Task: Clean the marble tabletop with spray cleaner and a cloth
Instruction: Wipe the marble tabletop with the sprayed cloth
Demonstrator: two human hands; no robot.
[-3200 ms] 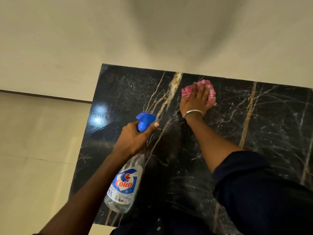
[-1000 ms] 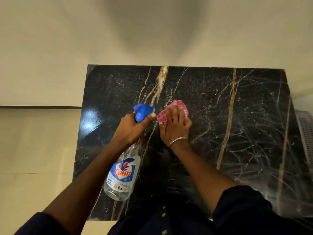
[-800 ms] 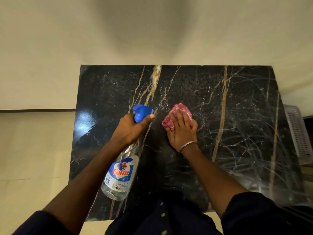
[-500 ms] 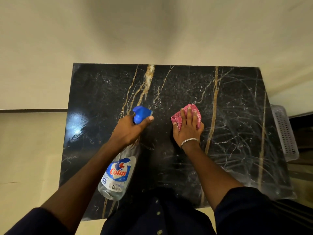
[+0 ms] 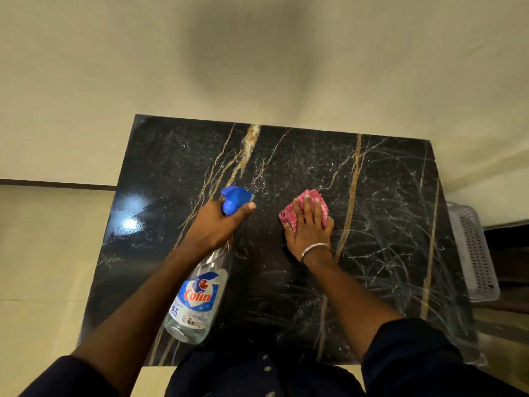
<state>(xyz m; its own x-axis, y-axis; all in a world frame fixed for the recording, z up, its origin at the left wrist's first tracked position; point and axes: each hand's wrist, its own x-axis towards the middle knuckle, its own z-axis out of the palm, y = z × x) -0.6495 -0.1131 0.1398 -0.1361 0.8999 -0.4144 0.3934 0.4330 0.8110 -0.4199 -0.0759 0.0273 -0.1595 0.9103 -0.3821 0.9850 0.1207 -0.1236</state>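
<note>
Head view: left hand [image 5: 213, 224] clenched round the neck of clear plastic spray bottle with blue trigger [image 5: 197, 299], nozzle forward, probably kept ready to respray. Right hand [image 5: 310, 230], fingers flat, pressed crumpled pink cloth [image 5: 288, 218] onto black gold-veined marble tabletop [image 5: 386, 196], mid-slab, spreading pressure for wiping.

The right hand [image 5: 310, 230] covered most of the pink cloth [image 5: 287, 218]; the left hand [image 5: 213, 227] hid the neck of the spray bottle [image 5: 197, 305].

Black marble tabletop [image 5: 386, 196], gold and white veins, streaky. Clear spray bottle [image 5: 197, 299], blue trigger head, tilted over left-front part, nozzle toward far edge. Pink cloth [image 5: 288, 218] bunched flat near centre.
</note>
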